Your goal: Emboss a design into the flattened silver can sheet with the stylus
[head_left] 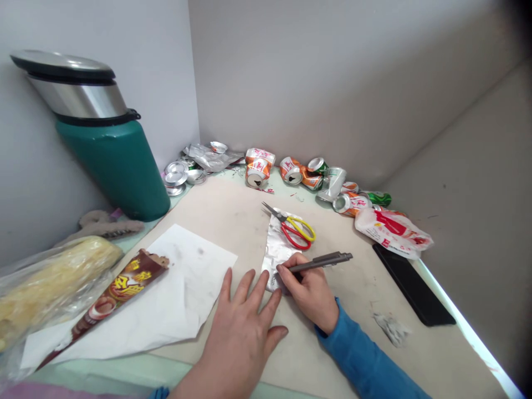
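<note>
At a cluttered corner table, a person's left hand (241, 327) is lying flat with fingers spread, fingertips touching the near edge of a crinkled silver foil sheet (277, 249), while the right hand (310, 288) is gripping a grey metal pen (320, 261), its tip at the foil's lower corner. Yellow-and-red-handled scissors (296, 228) are resting on the sheet's far end; crushed drink cans (316, 177) are lining the wall beyond.
</note>
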Tool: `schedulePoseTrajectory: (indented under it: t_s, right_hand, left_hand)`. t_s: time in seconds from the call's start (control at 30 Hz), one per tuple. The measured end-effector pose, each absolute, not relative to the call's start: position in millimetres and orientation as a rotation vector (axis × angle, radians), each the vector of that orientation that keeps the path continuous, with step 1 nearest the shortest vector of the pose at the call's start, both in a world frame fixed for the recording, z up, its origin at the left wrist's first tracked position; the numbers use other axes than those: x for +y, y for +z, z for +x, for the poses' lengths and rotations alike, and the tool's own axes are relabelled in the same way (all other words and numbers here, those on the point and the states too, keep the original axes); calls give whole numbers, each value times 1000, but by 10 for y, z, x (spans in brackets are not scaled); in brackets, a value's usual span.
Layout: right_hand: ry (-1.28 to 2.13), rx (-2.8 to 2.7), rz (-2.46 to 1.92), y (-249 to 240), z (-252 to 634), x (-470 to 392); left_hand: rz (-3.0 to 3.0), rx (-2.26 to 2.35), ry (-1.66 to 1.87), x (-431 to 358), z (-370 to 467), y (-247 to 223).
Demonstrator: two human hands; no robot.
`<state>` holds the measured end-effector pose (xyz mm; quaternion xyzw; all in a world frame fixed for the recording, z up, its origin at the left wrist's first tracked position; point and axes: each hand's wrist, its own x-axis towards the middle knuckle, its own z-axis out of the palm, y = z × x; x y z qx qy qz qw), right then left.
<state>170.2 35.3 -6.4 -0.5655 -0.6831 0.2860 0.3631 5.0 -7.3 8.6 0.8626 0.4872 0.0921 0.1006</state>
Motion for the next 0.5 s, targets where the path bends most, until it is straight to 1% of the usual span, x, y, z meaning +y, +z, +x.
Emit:
schedulePoseTrajectory:
  t_s: [0.5]
  right_hand:
    - [708, -1775, -1463, -65, 1713, 356]
  left_hand:
    - [2539, 1446, 257, -76, 44, 108]
